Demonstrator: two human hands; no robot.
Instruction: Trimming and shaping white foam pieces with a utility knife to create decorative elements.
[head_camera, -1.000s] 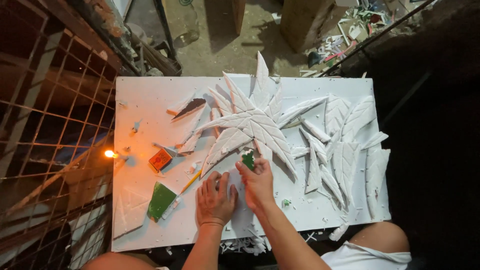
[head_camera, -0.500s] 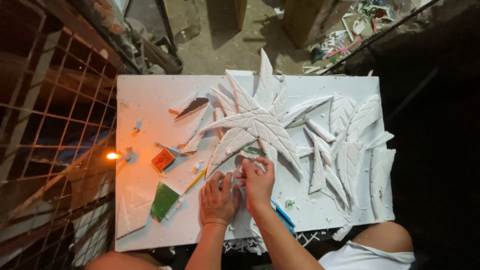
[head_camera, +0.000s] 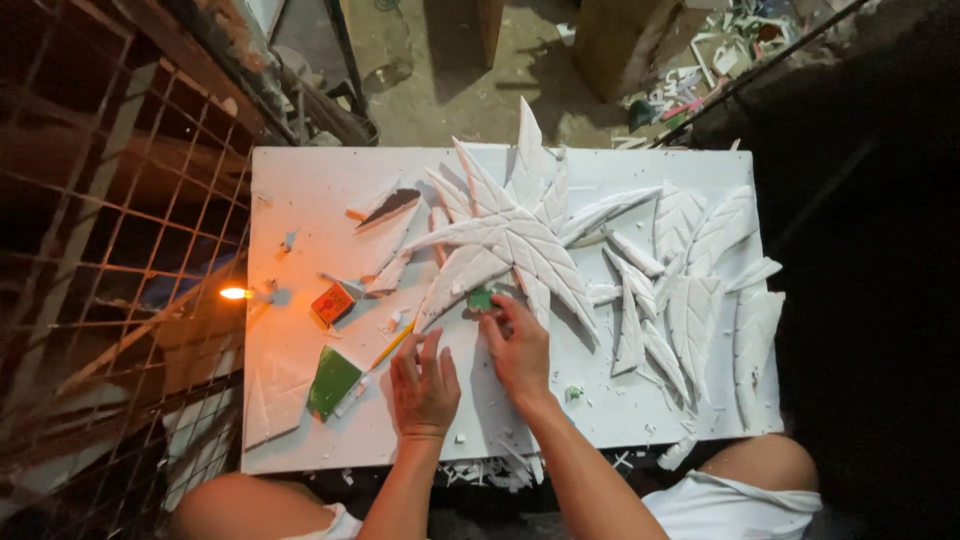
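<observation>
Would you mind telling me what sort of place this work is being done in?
Probably a makeshift craft workshop: a white board covered with carved white leaf shapes, offcuts littering the concrete floor, and a wire rack alongside.

**Much of the carving bench stays out of sight**

The small green object (head_camera: 481, 298) at the right hand's (head_camera: 520, 350) fingertips is partly covered by them and too small to identify. The left hand (head_camera: 423, 385) lies flat on the white board (head_camera: 300, 190), hiding the surface beneath its palm. Both forearms and the knees run off the bottom edge. At the board's left edge, a small flame's (head_camera: 236, 293) glare hides whatever carries it. The orange box (head_camera: 332, 303) and green packet (head_camera: 332, 381) near the board's left side show faces too blurred to read. Beyond the board's right edge, darkness hides everything.
</observation>
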